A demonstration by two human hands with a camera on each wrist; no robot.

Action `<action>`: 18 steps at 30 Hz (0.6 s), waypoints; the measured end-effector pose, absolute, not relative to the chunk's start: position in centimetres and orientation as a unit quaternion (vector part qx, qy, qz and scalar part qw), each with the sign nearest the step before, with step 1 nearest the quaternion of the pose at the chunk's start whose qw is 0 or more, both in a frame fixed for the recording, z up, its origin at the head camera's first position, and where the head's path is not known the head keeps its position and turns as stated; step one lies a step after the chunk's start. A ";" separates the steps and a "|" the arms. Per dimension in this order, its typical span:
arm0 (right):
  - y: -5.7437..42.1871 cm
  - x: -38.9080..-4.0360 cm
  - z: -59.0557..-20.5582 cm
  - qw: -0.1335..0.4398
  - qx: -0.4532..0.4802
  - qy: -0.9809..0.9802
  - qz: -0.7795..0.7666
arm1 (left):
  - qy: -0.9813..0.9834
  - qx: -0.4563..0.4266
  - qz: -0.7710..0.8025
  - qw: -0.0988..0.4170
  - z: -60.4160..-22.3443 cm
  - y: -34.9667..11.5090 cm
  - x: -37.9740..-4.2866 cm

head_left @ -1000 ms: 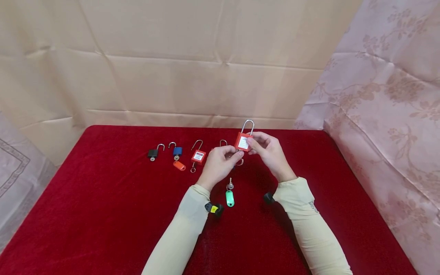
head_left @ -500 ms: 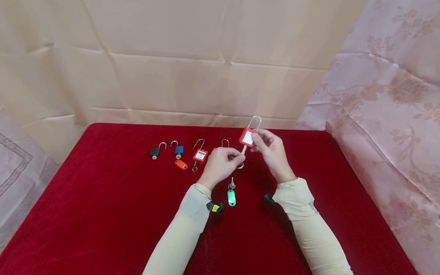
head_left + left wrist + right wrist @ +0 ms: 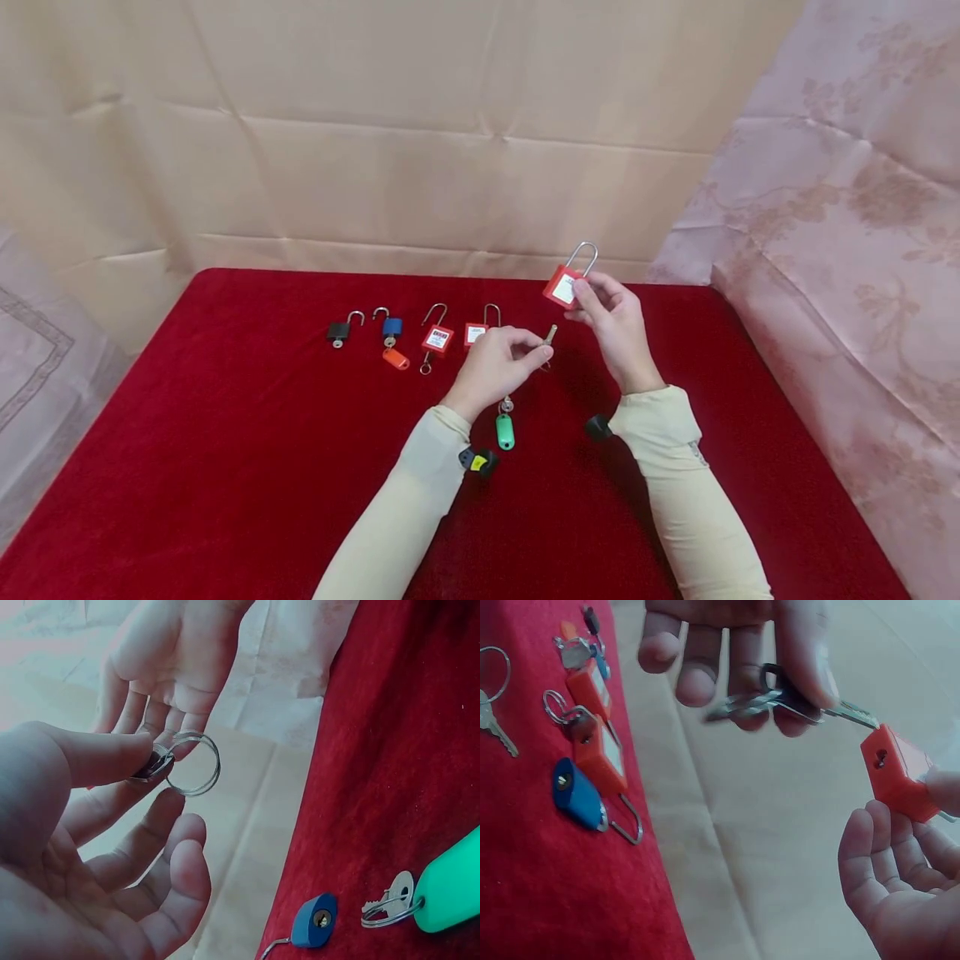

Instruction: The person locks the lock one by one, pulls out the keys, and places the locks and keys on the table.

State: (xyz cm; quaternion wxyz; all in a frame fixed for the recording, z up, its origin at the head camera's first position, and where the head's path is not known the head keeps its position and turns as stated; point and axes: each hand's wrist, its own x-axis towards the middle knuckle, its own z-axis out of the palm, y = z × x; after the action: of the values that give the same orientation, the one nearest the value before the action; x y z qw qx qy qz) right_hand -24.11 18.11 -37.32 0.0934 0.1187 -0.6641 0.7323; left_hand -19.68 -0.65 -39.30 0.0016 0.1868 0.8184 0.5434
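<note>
My right hand (image 3: 618, 333) holds up a red padlock (image 3: 564, 287) between thumb and fingers, its white label toward me and its tall silver shackle pointing up. Between thumb and forefinger, my left hand (image 3: 495, 367) pinches a key (image 3: 551, 335) by its dark head. A double metal ring (image 3: 217, 769) hangs from that head. In the head view the key's blade points up, out of the padlock and a short way to its left. The keyhole (image 3: 881, 759) in the padlock's base shows bare in the right wrist view.
On the red cloth (image 3: 247, 467) lie a black padlock (image 3: 338, 332), a blue padlock (image 3: 392, 327) with an orange tag (image 3: 396, 359), and two red padlocks (image 3: 437, 339). Another blue padlock (image 3: 577, 795) lies beside them. Nearer me is a loose key (image 3: 396, 892) with a green tag (image 3: 506, 432).
The key has come out of the red padlock's base. My right hand has moved up and right with the padlock; my left hand has shifted slightly right, turning the key's blade upward.
</note>
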 end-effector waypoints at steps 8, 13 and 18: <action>18.4 -24.1 -36.5 0.090 0.126 -0.643 0.750 | 0.810 0.195 0.554 0.001 -39.1 -0.5 -19.7; 18.9 -24.1 -36.8 0.076 0.129 -0.672 0.726 | 0.816 0.189 0.546 0.010 -39.2 -0.2 -19.6; 19.9 -24.0 -37.3 0.066 0.128 -0.690 0.709 | 0.822 0.195 0.535 0.030 -39.4 0.3 -19.4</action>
State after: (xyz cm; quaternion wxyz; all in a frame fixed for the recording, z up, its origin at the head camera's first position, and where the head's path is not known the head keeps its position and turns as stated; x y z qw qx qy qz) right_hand -24.03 19.89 -37.27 0.0657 0.1280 -0.6903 0.7091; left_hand -19.41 0.32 -39.40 0.0302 0.1946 0.8216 0.5350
